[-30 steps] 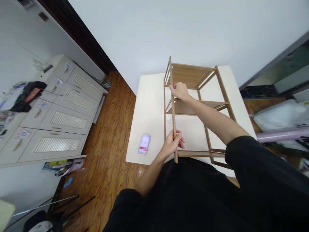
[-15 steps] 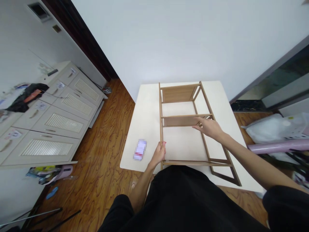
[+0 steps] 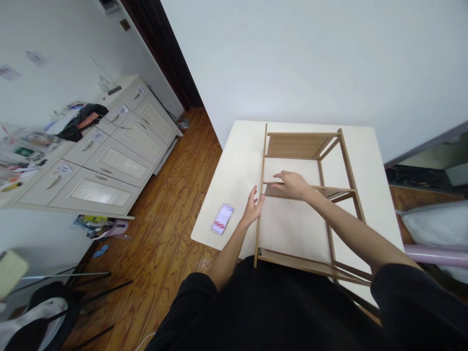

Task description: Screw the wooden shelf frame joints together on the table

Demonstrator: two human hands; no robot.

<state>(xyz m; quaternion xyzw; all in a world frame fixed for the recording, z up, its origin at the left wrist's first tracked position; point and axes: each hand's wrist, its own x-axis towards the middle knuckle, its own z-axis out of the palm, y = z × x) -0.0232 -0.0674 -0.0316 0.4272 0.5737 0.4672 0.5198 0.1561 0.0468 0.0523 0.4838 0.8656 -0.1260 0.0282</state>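
A wooden shelf rack (image 3: 309, 189) with slim rails and three shelf panels lies on the white table (image 3: 223, 168). My left hand (image 3: 253, 208) is at the rack's left rail, fingers apart and pointing up, its thumb side against the rail or just beside it. Over the left part of the middle shelf, my right hand (image 3: 292, 184) reaches in with its fingers stretched toward the left rail. Nothing shows in its grasp, and whether it touches the shelf is unclear. The hand and forearm hide part of that shelf.
A phone-like object (image 3: 222, 218), blurred out, lies on the table's left side. White cabinets (image 3: 106, 161) with cluttered tops stand to the left across the wooden floor (image 3: 171, 195). At the right are a white plastic bag (image 3: 435, 226) and a pink roll (image 3: 438, 254).
My right hand has moved from the middle shelf's right end toward its left end. My left hand has loosened from the left rail and slid farther up it. The view has turned left.
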